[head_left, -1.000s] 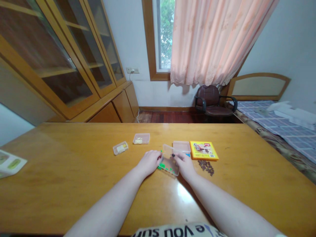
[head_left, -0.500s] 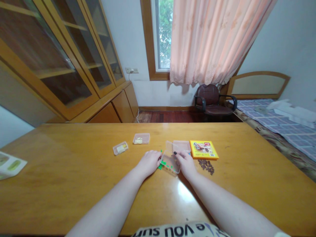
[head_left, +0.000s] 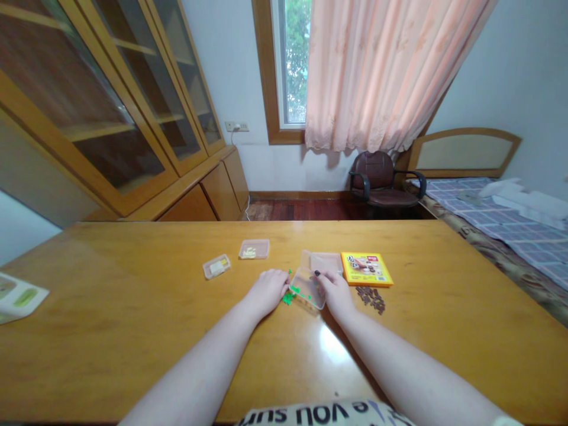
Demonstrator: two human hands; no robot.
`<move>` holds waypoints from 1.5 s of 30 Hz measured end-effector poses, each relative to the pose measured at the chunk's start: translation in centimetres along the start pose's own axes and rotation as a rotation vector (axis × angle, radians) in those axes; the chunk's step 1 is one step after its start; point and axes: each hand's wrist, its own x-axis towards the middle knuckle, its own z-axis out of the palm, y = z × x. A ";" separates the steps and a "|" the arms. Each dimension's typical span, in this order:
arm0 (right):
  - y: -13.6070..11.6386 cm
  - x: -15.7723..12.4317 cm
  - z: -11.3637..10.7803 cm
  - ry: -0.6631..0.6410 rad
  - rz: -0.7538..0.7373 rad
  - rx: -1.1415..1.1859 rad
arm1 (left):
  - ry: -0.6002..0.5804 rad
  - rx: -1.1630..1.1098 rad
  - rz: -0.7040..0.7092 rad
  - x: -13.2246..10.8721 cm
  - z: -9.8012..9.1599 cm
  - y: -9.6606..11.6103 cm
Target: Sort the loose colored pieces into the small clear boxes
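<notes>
Watching remotely, I note: right hand (head_left: 336,294) pinches the tilted box (head_left: 313,286) by its edge, just right of frame centre; left hand's (head_left: 270,291) grip I cannot tell. Should that pinch slip, green bits (head_left: 287,299) could scatter.

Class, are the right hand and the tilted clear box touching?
Touching: the head view shows the right hand gripping the clear box along its right-hand edge.
</notes>
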 end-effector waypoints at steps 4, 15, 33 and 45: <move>-0.1 0.0 0.0 0.006 0.012 -0.002 | 0.032 0.017 -0.027 0.0 0.1 -0.3; 0.5 0.2 -0.1 -0.007 0.005 -0.037 | 0.297 -0.067 -0.142 -0.3 -1.6 0.0; 0.6 0.3 -0.2 0.015 -0.008 0.028 | 0.227 -0.166 -0.050 0.0 0.2 -0.3; 1.3 0.7 -0.4 0.022 -0.003 0.107 | -0.118 -0.097 0.207 -1.1 0.0 1.0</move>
